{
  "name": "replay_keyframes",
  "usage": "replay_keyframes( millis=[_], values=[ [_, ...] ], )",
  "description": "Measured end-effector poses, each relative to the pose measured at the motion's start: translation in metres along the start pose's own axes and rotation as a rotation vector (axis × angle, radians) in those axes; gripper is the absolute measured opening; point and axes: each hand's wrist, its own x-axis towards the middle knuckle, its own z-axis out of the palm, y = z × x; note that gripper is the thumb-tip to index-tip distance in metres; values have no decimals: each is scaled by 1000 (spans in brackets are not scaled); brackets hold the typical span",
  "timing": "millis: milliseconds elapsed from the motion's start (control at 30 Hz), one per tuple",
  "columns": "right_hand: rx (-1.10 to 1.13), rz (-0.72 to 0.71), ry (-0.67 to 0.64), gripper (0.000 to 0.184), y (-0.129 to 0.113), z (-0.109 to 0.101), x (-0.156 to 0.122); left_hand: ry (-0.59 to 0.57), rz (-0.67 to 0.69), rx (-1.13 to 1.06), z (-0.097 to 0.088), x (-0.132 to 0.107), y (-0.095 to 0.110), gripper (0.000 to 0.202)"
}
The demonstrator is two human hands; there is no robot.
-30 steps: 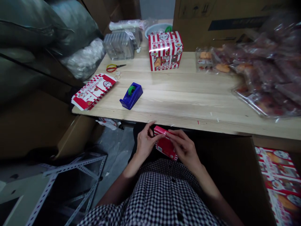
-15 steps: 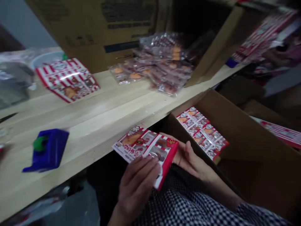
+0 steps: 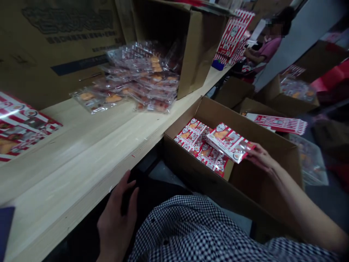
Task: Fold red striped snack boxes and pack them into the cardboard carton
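Single head-worn view, nothing to overlap with. It looked forward and down from the wearer's eye level, angled toward their right, frame tilted. Close range: checked lap at bottom edge, left hand (image 3: 117, 222) lower left, right hand (image 3: 260, 158) with striped packet (image 3: 229, 141) right of centre over open carton (image 3: 226, 111). Wooden table (image 3: 68, 153) ran diagonally across the left; a co-worker (image 3: 268, 47) sat far off, top right.

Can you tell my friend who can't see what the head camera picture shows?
A person's right hand holds a red-and-white packet over an open cardboard box of similar packets; the left hand rests by the wooden table.
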Motion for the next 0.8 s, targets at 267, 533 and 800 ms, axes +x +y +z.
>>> replay_keyframes(
  millis=[267,533,800],
  values=[
    [-47,300,-110,40,109,-16,16,-39,-298,161,-14,-15,-10,52],
    [-21,329,-139,33,117,-37,50,-17,-191,226,-15,-41,-48,41],
    [-67,443,-317,40,138,-6,-3,-40,-163,236,-22,-41,-42,38]
  ],
)
